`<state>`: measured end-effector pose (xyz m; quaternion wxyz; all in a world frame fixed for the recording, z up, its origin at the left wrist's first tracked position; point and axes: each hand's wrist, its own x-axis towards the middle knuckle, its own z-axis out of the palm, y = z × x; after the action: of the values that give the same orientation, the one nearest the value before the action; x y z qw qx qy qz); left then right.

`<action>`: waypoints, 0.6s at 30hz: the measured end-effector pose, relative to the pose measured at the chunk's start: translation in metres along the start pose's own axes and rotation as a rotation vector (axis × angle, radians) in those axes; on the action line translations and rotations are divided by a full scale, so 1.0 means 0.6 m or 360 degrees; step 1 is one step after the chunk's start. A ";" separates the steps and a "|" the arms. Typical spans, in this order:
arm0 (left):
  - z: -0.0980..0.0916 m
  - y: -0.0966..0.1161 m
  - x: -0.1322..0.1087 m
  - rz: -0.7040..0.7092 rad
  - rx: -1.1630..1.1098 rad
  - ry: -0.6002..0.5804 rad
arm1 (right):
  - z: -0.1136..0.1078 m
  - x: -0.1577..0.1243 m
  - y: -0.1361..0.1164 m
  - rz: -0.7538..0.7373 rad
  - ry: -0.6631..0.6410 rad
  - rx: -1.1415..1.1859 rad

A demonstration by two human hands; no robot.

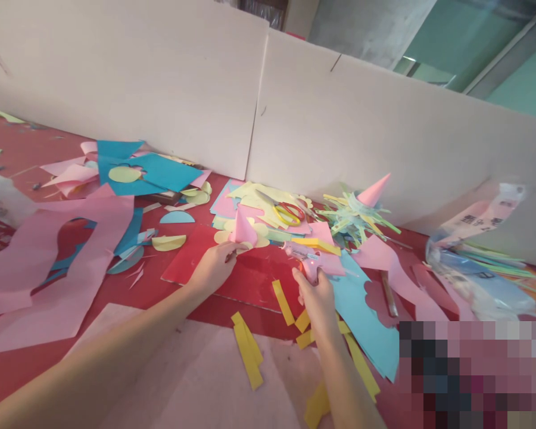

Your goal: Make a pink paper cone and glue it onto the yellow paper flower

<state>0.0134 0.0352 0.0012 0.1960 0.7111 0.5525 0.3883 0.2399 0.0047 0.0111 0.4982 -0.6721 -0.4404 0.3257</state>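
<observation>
My left hand (221,261) is closed on the near edge of a paper flower with pale yellow petals (259,233). A pink paper cone (242,229) stands upright at the flower's middle. In my right hand (315,292) is a pink glue gun (307,257), its nozzle turned left toward the flower, apart from it. Both hands are over a red board (254,280). Just behind the glue gun lies a yellow paper strip (317,245), and more yellow strips (283,302) are scattered around my right wrist.
Scissors (288,213) rest on paper sheets behind the hands. A fringed paper piece with a pink cone (373,192) stands back right. Cut pink paper (84,250) and blue paper (170,171) lie left. A plastic bag (482,280) is at right. White panels (384,119) rise behind.
</observation>
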 end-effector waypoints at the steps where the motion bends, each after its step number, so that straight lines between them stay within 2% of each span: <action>1: 0.000 -0.001 -0.001 -0.0003 -0.0009 0.0006 | -0.001 0.000 -0.001 0.0014 -0.0003 -0.0019; 3: 0.000 -0.001 -0.002 -0.0004 -0.0040 0.0012 | -0.003 0.000 -0.005 0.0011 0.0011 -0.0079; 6: -0.003 0.007 -0.004 0.0050 -0.0092 0.0039 | -0.010 0.000 -0.013 -0.0120 0.0093 -0.0196; 11: -0.011 0.026 -0.007 0.0185 -0.0091 0.0105 | -0.029 0.000 -0.031 -0.0261 0.0347 -0.0372; 14: -0.010 0.023 -0.007 0.0247 -0.0124 0.0077 | -0.042 0.001 -0.039 -0.0310 0.0478 -0.0225; 18: -0.003 0.009 -0.005 0.0263 -0.0111 0.0045 | -0.055 0.010 -0.042 -0.0220 0.0545 0.0064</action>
<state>0.0149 0.0305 0.0052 0.1802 0.7415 0.4807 0.4321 0.2645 0.0004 0.0449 0.6005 -0.6757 -0.3877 0.1804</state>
